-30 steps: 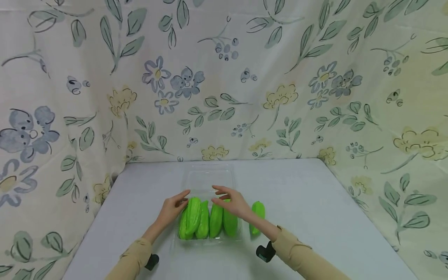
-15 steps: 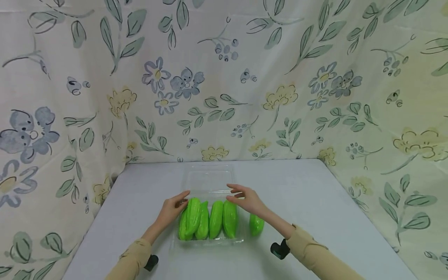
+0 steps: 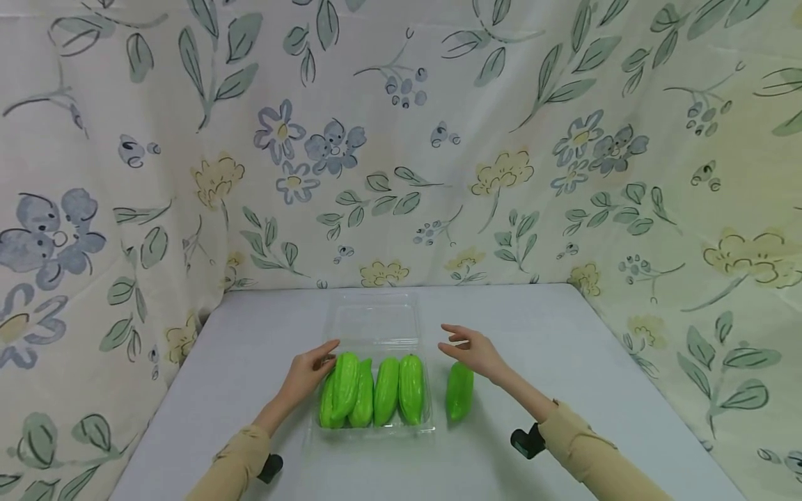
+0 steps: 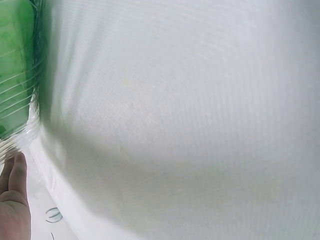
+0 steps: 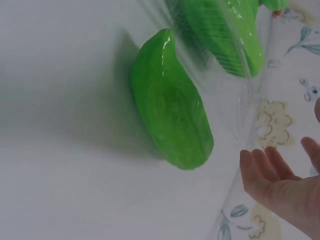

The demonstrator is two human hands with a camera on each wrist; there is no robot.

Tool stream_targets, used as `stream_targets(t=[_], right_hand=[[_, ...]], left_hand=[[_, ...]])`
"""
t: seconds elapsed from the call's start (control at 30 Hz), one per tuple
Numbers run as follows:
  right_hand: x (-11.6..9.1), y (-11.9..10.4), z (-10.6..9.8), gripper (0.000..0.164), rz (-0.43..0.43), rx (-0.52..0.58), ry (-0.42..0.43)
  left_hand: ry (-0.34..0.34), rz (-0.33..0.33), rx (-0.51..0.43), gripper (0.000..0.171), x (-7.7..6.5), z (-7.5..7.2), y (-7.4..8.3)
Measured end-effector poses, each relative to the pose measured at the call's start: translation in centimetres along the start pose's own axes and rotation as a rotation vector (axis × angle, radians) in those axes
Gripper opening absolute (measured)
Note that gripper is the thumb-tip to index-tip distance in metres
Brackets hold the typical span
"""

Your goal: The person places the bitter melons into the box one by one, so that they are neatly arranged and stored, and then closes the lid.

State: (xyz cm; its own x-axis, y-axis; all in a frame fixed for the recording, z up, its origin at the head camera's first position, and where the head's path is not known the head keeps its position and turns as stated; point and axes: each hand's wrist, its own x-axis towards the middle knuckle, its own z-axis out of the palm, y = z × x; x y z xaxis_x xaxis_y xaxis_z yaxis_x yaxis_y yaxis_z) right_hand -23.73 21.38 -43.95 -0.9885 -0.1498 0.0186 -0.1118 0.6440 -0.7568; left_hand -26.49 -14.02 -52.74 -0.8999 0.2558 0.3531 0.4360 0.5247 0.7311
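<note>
A clear plastic clamshell box [image 3: 407,431] stands on the table with its lid [image 3: 374,316] folded back flat. Several glossy green gourds [image 3: 386,391] lie lengthwise in it, those at the left overlapping. My left hand [image 3: 308,370] is at the box's left side, its fingers extended along the rim near the leftmost gourd. In the left wrist view, the fingertips [image 4: 19,161] reach the box's ribbed wall. One loose gourd [image 3: 460,393] lies on the table just right of the box. Over its far end my right hand [image 3: 479,351] hovers with spread, relaxed fingers, holding nothing.
The white table [image 3: 539,362] runs back to a floral curtain [image 3: 401,139] that hangs behind and at both sides. A dark wrist camera [image 3: 528,442] sits under the right sleeve, another [image 3: 271,468] under the left.
My right hand has moved right, from above the gourds in the box to beyond its right side, uncovering the rightmost gourd inside. My left hand has stayed at the box's left side.
</note>
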Motion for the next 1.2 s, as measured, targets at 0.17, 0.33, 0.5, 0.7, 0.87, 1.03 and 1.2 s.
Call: stream_targets(t=[0.17,0.33,0.5,0.7,0.87,1.03,1.2], right_hand=[[-0.3,1.1,-0.9,0.052,0.039,-0.029,-0.002],[-0.6,2.0,-1.5,0.053,0.083,-0.035,-0.001],[-0.5,2.7,-1.6,0.054,0.140,0.008,-0.013],[-0.5,3.3,-1.2,0.056,0.222,0.075,-0.064],[-0.7,3.8,-0.8,0.058,0.258,0.086,-0.084],[-0.9,4.5,-0.1,0.059,0.287,0.113,-0.119],[-1.2,5.1,0.7,0.056,0.313,0.122,-0.130]], left_hand=[[-0.006,-0.010,0.004,0.042,0.0,0.0,0.0],[-0.008,-0.027,0.004,0.042,0.2,0.1,-0.2],[-0.004,-0.019,-0.002,0.042,0.2,0.1,-0.3],[-0.013,-0.024,-0.013,0.043,0.2,0.0,-0.3],[-0.015,-0.031,-0.015,0.043,0.2,0.0,-0.2],[-0.018,-0.030,-0.012,0.043,0.2,0.0,-0.1],[-0.018,-0.032,-0.005,0.043,0.2,0.0,-0.1]])
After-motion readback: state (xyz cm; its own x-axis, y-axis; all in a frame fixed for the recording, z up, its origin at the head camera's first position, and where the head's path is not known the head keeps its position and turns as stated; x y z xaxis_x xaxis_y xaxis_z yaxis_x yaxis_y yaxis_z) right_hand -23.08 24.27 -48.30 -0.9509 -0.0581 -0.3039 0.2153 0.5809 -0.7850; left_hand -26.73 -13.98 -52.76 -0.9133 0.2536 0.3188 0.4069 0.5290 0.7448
